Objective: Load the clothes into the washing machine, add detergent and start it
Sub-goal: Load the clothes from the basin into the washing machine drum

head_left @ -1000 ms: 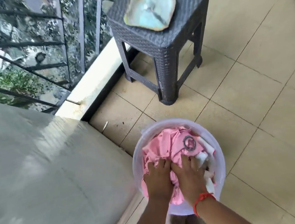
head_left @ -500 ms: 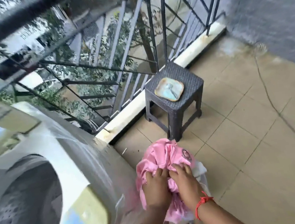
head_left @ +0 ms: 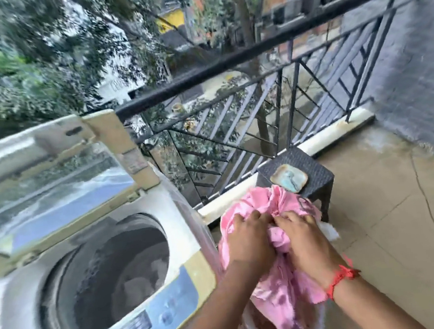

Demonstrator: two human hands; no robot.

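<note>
Both hands, left [head_left: 247,240] and right [head_left: 303,238], clutch pink clothes [head_left: 277,288] beside the open washer [head_left: 97,266]; loading just begun, detergent and start remain.

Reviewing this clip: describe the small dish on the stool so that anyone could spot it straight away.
Follow the black balcony railing down to the floor at its right end, where a dark woven stool stands. On its top lies the dish: a shallow, squarish, pale blue-green piece with a tan rim, just beyond the pink clothes, and the only pale thing on the stool.
</note>
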